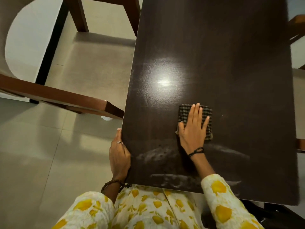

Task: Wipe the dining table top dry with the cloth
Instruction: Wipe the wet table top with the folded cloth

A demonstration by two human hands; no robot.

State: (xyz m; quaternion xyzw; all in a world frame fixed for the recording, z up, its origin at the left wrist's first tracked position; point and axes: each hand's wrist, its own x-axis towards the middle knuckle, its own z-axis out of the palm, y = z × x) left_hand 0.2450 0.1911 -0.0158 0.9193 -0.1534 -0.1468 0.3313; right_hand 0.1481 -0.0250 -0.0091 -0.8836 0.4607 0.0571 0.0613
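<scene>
The right hand (192, 129) pressed its flat, spread fingers (196, 111) on the folded checked cloth (206, 111) on the dark desk (231, 63), wet streaks (158, 154) lying nearer the body, while the left hand (118, 156) clasped the desk's edge.

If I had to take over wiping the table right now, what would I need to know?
Right hand: flat, fingers spread, pressing the folded checked cloth on the dark table top, near the middle of the near half.
Left hand: holds nothing; it grips the table's left edge to steady.
Done: hard to tell; the far half looks even and dull.
Left: pale, smeary streaks show between the cloth and the near edge, with another band close to the near edge. They look like wet marks. Probably draw the cloth back over those next, then check the left side by the light's glare.
</scene>
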